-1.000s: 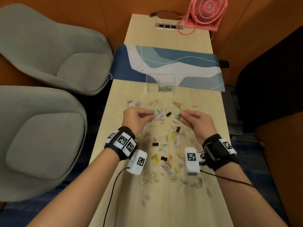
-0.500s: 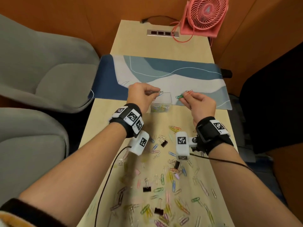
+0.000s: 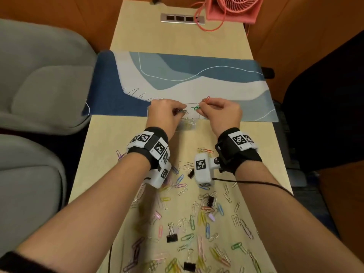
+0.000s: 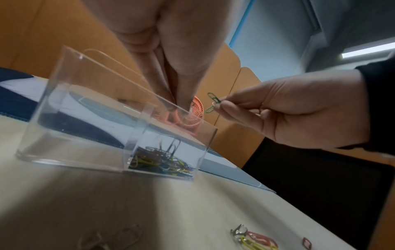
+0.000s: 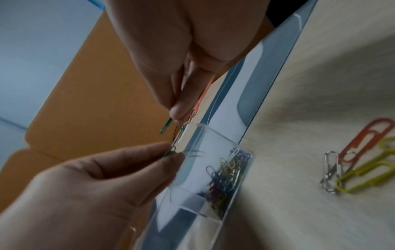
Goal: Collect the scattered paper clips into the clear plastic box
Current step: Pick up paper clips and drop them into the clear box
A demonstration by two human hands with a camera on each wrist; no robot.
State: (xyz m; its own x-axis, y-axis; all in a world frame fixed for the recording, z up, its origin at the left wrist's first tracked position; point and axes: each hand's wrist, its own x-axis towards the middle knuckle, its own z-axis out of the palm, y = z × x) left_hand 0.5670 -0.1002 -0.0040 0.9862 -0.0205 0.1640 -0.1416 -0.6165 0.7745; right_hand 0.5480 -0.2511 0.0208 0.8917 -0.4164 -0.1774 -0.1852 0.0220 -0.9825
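The clear plastic box (image 3: 194, 117) stands at the desk mat's near edge, with a small pile of coloured paper clips (image 4: 162, 159) in its right compartment. My left hand (image 3: 180, 112) hovers over the box and pinches a few thin clips (image 5: 172, 149) above its opening. My right hand (image 3: 201, 107) is just right of the box and pinches a green clip (image 4: 212, 102) and a red clip (image 3: 206, 99). Many scattered paper clips (image 3: 197, 223) lie on the table nearer to me.
Black binder clips (image 3: 172, 236) lie mixed among the loose clips. A blue patterned desk mat (image 3: 197, 75) crosses the table behind the box. A pink fan (image 3: 234, 6) and a socket panel (image 3: 182, 18) sit at the far end. Grey chairs (image 3: 39, 75) stand left.
Both hands lifted clips from the scattered pile and carried them forward to the box. They now hang closer together over its opening.
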